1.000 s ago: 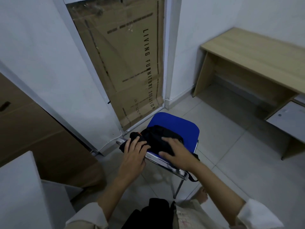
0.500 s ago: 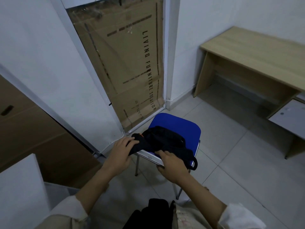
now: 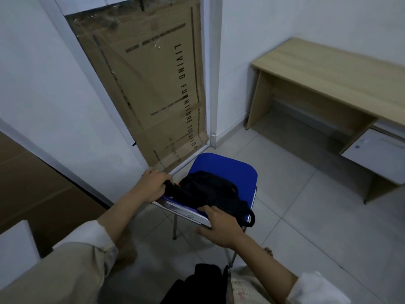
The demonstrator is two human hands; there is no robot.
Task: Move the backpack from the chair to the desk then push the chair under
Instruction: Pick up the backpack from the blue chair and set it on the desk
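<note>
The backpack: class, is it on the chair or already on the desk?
On the chair. The black backpack lies on the blue chair seat, left hand and right hand at its ends; the desk top shows no bag.

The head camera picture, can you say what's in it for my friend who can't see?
Two hands grip a black backpack lying on a blue chair: the left hand at its left end, the right hand at its near edge. A wooden desk stands against the wall to the right, and a big cardboard box leans behind the chair.
</note>
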